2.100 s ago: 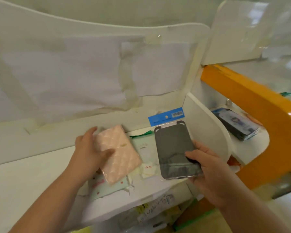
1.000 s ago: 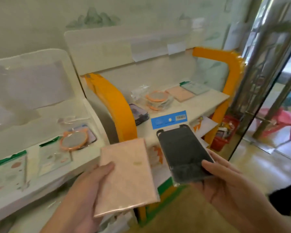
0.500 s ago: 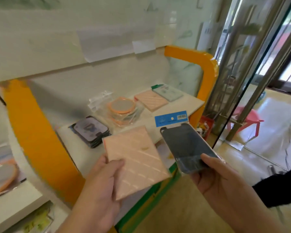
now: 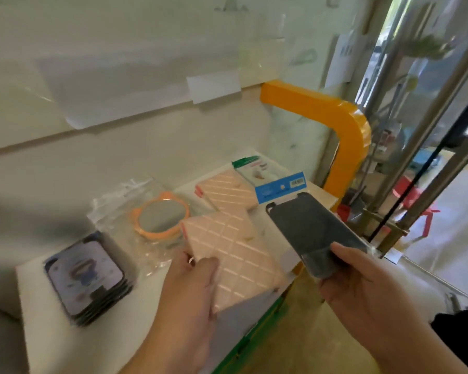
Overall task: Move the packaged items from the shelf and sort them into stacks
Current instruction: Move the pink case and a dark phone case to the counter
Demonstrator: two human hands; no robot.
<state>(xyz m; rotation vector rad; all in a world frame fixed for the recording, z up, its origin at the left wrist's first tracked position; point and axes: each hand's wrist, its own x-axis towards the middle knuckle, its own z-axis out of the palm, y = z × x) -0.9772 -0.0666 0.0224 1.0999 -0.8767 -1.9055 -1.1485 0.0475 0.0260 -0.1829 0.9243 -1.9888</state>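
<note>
My left hand [image 4: 189,290] fingers [image 4: 207,265] clamp a pink pack [image 4: 235,255] above the shelf [image 4: 52,319]; my right hand [image 4: 362,290] fingers [image 4: 343,252] pinch a dark case [image 4: 311,228]. Below lie a pink stack [image 4: 224,193], mirrors [image 4: 160,215] and dark cases [image 4: 85,273].

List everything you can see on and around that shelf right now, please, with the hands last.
dark phone-case stack: one stack, black with pale print, shelf's left end
round mirrors: a few in clear bags, orange rims, shelf middle
pink quilted packs: one pile, pink, right of the mirrors
green-topped pack: one, white with green header, back right of the shelf
white shelf: one, holds the stacks
orange frame: one, curved, shelf's right end
red stool: one, on the floor beyond the glass
left hand: holds a pink quilted pack
right hand: pinches a black phone case with blue header
</note>
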